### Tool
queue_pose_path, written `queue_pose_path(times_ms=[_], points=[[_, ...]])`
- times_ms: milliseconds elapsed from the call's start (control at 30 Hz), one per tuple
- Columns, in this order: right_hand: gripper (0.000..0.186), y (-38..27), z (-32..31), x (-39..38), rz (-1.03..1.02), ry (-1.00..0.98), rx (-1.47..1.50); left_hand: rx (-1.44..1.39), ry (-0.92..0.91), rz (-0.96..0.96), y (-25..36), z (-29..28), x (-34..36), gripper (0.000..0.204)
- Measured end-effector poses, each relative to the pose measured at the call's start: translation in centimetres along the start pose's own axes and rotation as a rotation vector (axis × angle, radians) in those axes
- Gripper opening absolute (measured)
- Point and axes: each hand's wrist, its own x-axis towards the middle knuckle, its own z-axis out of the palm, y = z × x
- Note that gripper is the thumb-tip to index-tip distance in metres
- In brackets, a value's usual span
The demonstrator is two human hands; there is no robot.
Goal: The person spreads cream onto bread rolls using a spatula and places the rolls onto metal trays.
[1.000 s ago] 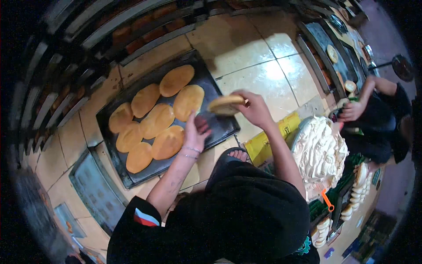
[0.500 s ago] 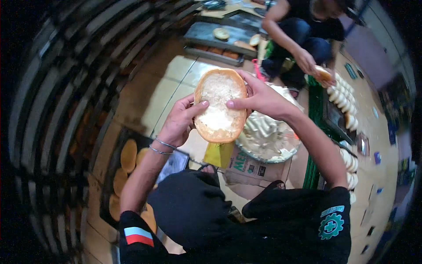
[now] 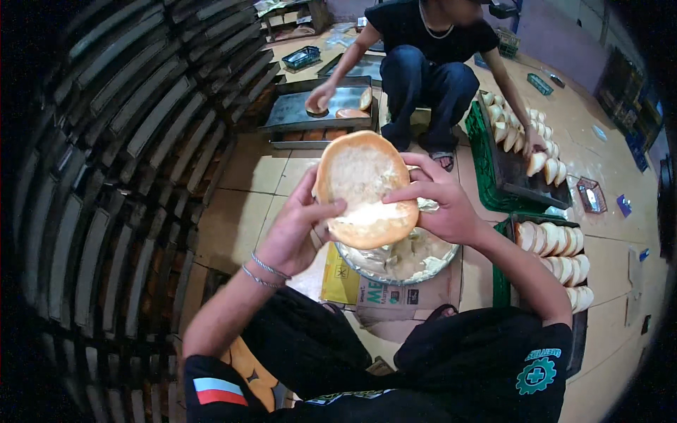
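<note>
A round, flat piece of bread (image 3: 358,166) is held up in front of me, its pale crumb side facing me and its browned edge all around. White cream lies across its lower part. My left hand (image 3: 300,225) grips the left edge, with the thumb on the crumb. On the opposite side, my right hand (image 3: 441,204) holds the edge, its fingers partly behind the bread. Just below is a large bowl (image 3: 391,280) of whitish cream (image 3: 430,264), partly covered by the bread and my right hand.
A co-worker (image 3: 430,77) squats opposite, one hand over a metal tray (image 3: 282,109), the other at filled buns (image 3: 536,163) in a dark tray. More buns (image 3: 557,240) stand in rows at right. A tray rack (image 3: 141,176) rises at left. Cardboard (image 3: 423,299) lies under the bowl.
The view has tilted up, and the bread sits lower and slightly turned in my hands. The co-worker, earlier holding a bun, now has arms spread between the metal tray and the bun rows.
</note>
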Motion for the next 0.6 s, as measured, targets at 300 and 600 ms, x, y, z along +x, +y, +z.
queue_pose_path(times_ms=[300, 600], points=[[0.038, 0.9, 0.6, -3.3, 0.508, 0.152, 0.62, -0.527, 0.071, 0.211, -7.9, 2.5, -0.7, 0.066], [0.054, 0.3, 1.7, -3.2, 0.682, 0.113, 0.692, -0.2, 0.26, 0.454, -9.9, 3.8, 1.0, 0.074]])
